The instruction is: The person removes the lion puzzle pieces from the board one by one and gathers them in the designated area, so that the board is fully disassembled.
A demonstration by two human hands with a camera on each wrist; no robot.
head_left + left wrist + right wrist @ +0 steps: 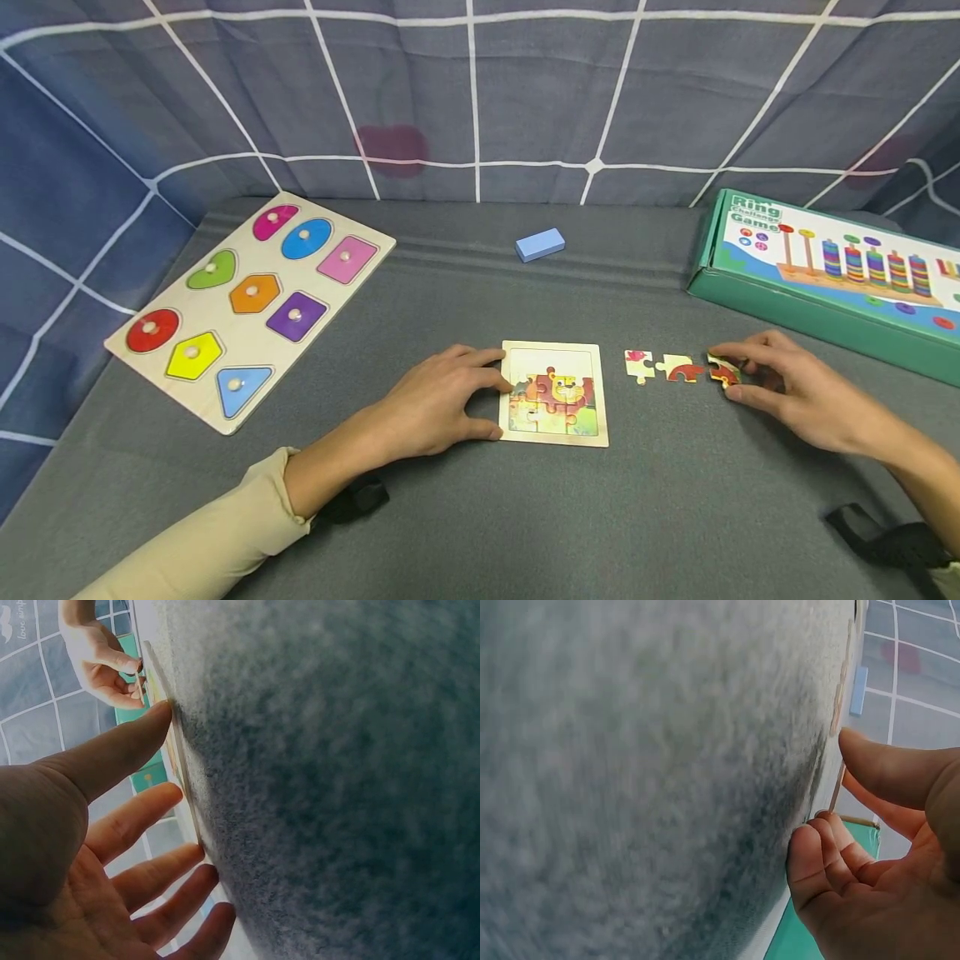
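A small wooden jigsaw tray [555, 351] with a partly filled lion picture lies flat in the middle of the table. My left hand [442, 404] rests at its left side, fingers nearly straight and spread, with thumb and fingertips touching the edge. To the right, my right hand [798, 392] pinches a jigsaw piece [723, 371] between thumb and fingers; in the right wrist view that piece [838, 787] stands edge-on, tilted off the cloth. Two loose pieces lie between tray and right hand: a pale one with a pink patch [639, 365] and a brown-and-cream one [679, 368].
A wooden shape board [202, 312] with several knobbed shapes lies at the left. Behind the tray is a blue block [540, 245]. A green Ring Challenge Game box [825, 321] occupies the back right. A checked cloth [532, 92] hangs behind the grey table [570, 525].
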